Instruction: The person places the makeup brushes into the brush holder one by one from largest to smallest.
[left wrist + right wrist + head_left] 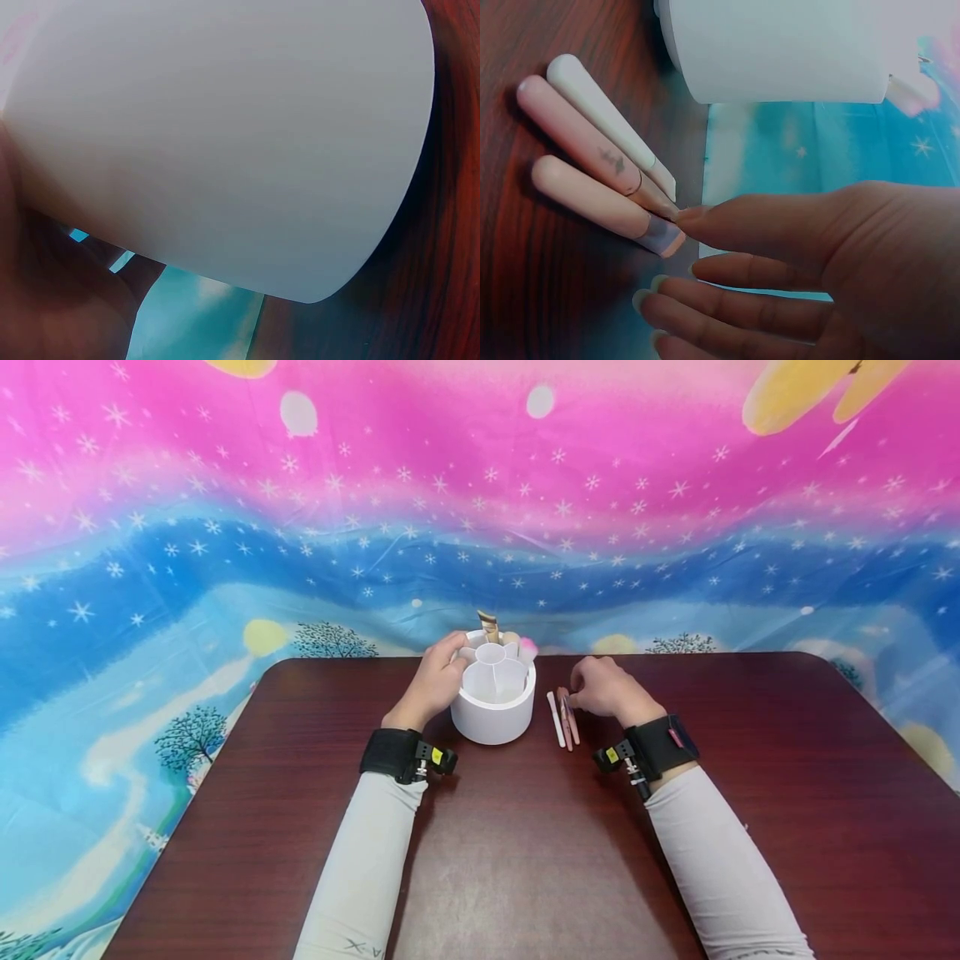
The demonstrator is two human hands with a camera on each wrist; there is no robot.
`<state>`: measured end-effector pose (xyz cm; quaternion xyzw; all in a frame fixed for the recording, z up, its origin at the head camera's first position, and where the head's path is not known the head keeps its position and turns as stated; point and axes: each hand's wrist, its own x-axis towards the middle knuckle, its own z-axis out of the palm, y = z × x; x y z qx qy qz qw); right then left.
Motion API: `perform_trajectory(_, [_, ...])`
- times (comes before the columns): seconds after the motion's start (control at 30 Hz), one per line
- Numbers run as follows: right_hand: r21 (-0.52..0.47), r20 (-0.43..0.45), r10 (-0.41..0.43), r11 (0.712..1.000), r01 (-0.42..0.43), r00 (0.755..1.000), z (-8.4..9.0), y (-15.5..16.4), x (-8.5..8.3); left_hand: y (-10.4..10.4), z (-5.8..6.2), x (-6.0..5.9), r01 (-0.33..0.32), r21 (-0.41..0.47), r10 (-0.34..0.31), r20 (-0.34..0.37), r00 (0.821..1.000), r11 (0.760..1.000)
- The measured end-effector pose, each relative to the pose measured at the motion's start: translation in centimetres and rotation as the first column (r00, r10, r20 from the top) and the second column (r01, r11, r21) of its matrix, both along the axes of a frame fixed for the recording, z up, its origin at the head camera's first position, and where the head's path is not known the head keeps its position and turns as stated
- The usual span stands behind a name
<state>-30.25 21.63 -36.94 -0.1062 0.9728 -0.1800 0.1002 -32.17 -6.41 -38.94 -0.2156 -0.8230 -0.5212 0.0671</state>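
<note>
A round white desktop organizer (pixel 491 727) with several compartments stands upright near the back edge of the table. My left hand (pixel 431 683) grips its left rim; the left wrist view shows mostly its smooth white wall (pixel 247 150). Right of it, three makeup brushes lie side by side: one with a white handle (pixel 600 109), a pink one (pixel 581 131) and a peach one (pixel 592 196). My right hand (pixel 606 687) is beside them, its thumb tip at the far end of the pink brush and its other fingers loosely extended. Whether the thumb touches is unclear.
A gold tube (pixel 488 627) and a pink-tipped item (pixel 528 649) poke up from the organizer's rear compartments. Beneath everything is a dark reddish-brown table (pixel 517 860). A colourful snowflake-patterned cloth (pixel 480 527) hangs right behind its back edge.
</note>
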Motion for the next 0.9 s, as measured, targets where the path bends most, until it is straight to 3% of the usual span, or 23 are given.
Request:
perform_trajectory(0.53, [0.032, 0.042, -0.018, 0.999, 0.017, 0.999, -0.41, 0.01, 0.05, 0.03, 0.00, 0.04, 0.000, -0.003, 0.000, 0.002, 1.000, 1.000])
perform_trajectory(0.9, [0.021, 0.023, -0.046, 0.999, 0.045, 0.999, -0.60, 0.45, 0.15, 0.02, 0.06, 0.05, 0.001, -0.001, -0.001, -0.007, 1.000, 1.000])
